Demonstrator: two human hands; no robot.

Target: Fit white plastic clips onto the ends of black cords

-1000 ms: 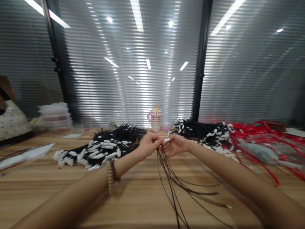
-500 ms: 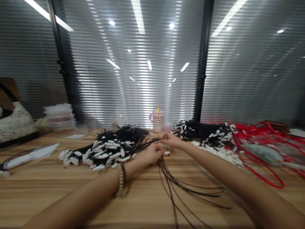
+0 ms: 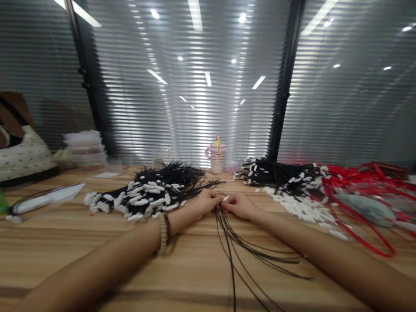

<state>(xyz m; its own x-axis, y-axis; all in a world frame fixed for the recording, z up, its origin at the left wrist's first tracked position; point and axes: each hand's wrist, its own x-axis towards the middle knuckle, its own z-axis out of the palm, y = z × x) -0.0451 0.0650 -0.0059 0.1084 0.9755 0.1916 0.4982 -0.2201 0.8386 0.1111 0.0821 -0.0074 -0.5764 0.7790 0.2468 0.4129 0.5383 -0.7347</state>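
Note:
My left hand [image 3: 207, 202] is closed, its fingers pinching the upper end of a bundle of thin black cords [image 3: 248, 248]. The loose ends of the cords fan out over the table toward me and to the right. My right hand [image 3: 239, 205] is closed too, with a small white plastic piece [image 3: 225, 199] at its fingertips, right beside my left fingertips. Whether a cord runs through the white piece is too small to tell. Left of my left hand lies a heap of black cords with white end pieces [image 3: 152, 190].
Another heap of black cords [image 3: 279, 173] lies at the back right, beside loose white pieces [image 3: 305, 208] and red straps [image 3: 360, 182]. A striped mug [image 3: 217, 158] stands at the back. Plastic containers [image 3: 86, 149], a white sheet [image 3: 48, 201] and a dotted bag [image 3: 24, 149] are at the left.
My right hand has come back toward me and slightly right, and a white piece now shows at its fingertips. My left hand stays on the cords. The view has shifted slightly.

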